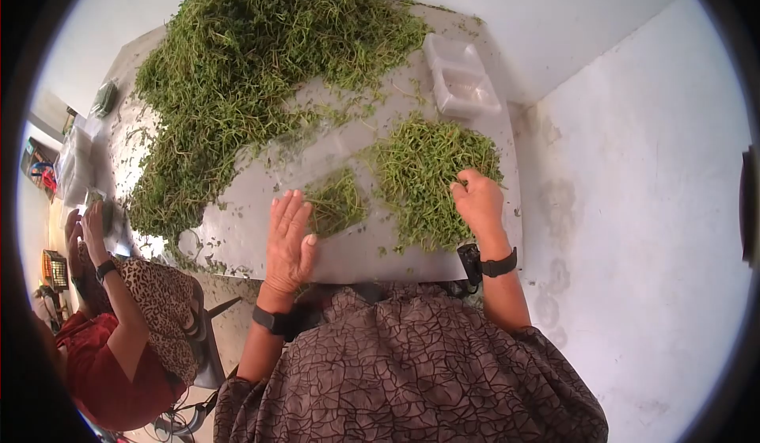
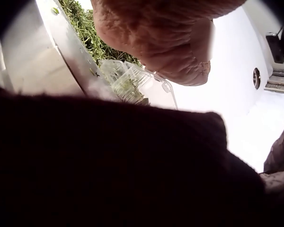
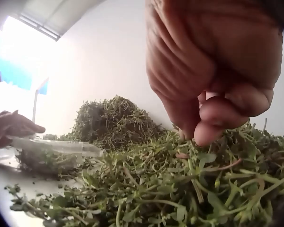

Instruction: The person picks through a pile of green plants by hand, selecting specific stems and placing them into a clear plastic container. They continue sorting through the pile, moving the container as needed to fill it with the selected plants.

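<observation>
The left hand (image 1: 289, 241), fingers straight, is at the near left side of a clear plastic container (image 1: 336, 203) holding green sprigs. In the right wrist view, that hand (image 3: 12, 128) reaches over the container's (image 3: 75, 149) end; whether it touches is unclear. The left wrist view shows part of the palm (image 2: 156, 42) beside the container (image 2: 149, 85). At the right, the right hand (image 1: 480, 205) is over a smaller pile of greens (image 1: 427, 182), fingers curled. Seen from the right wrist, the hand (image 3: 217, 71) pinches a sprig at the pile's (image 3: 146, 189) top between thumb and fingertips.
A large heap of greens (image 1: 237, 63) covers the back left of the table (image 1: 396, 267). Empty clear containers (image 1: 467, 87) are stacked at the back right by the wall. Another person (image 1: 119, 356) in red sits at the left, near bagged items (image 1: 77, 166).
</observation>
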A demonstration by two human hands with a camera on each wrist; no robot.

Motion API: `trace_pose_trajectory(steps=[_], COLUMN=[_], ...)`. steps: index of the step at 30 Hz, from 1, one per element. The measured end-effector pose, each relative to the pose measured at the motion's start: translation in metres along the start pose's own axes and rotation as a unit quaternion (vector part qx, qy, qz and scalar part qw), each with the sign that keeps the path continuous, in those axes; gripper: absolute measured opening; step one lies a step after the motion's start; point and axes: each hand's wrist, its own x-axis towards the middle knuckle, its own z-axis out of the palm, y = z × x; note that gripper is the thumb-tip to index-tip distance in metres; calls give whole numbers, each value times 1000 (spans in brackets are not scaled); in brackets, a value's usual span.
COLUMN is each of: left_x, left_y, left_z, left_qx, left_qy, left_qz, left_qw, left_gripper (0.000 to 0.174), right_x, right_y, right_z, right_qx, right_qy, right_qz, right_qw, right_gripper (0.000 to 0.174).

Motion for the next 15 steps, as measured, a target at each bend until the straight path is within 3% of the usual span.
trace_pose_trajectory(steps=[1, 10, 15], left_x=[-1, -15, -14], left_y=[-2, -12, -9], left_z=[0, 8, 8], left_qx=[-8, -76, -103], left_qy=[15, 76, 62], left_qz=[-10, -77, -94], left_qw=[1000, 991, 988], left_gripper=[46, 56, 62], right_x=[-1, -9, -17], right_y=[3, -2, -4], right_z=[4, -3, 2], right_qx=[-30, 23, 3], right_qy=[3, -1, -33], right_qz=[-28, -7, -22], right_qw=[999, 1000, 999], right_gripper=[14, 11, 13])
